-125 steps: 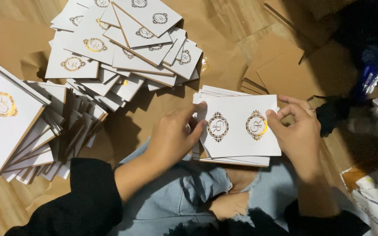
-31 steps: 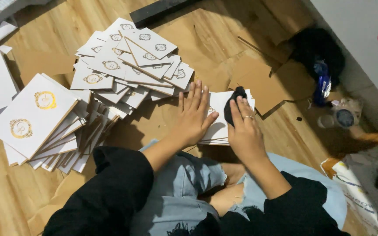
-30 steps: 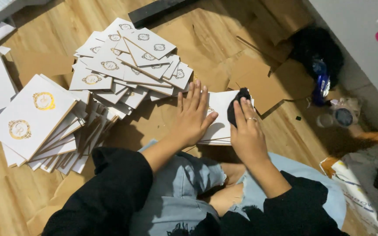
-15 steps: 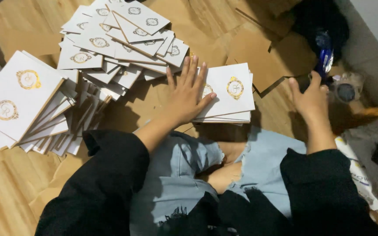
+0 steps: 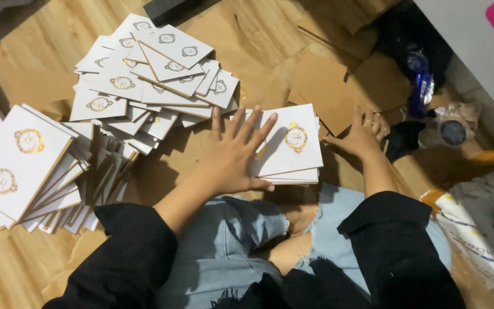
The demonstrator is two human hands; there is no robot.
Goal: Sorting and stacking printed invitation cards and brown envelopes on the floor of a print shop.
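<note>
the left hand lies flat and open, fingers spread, on a small stack of white cards just in front of the knees. the right hand, open and empty, rests on brown cardboard beside that stack. a sideways push could likely fan the stack, or nudge it into the loose card heap beyond the left hand.

Wooden floor carrying cards and cardboard
White card piles are lying at ten o'clock, brown cardboard sheets at one o'clock.
</note>
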